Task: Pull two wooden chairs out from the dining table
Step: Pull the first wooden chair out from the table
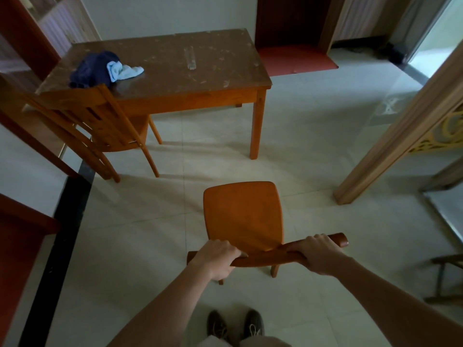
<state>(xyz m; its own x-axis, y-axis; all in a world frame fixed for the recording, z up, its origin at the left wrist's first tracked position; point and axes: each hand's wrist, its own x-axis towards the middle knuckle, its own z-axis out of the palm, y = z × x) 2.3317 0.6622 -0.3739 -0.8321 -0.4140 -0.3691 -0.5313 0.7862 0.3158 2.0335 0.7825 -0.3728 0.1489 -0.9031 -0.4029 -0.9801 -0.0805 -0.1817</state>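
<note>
A wooden chair (243, 214) stands on the tiled floor right in front of me, well away from the dining table (175, 96). My left hand (216, 259) grips the left end of its top back rail. My right hand (320, 254) grips the rail's right part. A second wooden chair (100, 126) stands at the table's near left corner, its seat partly under the tabletop, its back toward me. The table is wooden with a worn brown top and orange legs.
A dark blue cloth (92, 68), a light blue cloth (122, 71) and a clear glass (191, 58) lie on the tabletop. A slanted wooden post (390, 141) rises at the right. A dark floor strip (62, 234) runs along the left. My shoes (235, 326) show below.
</note>
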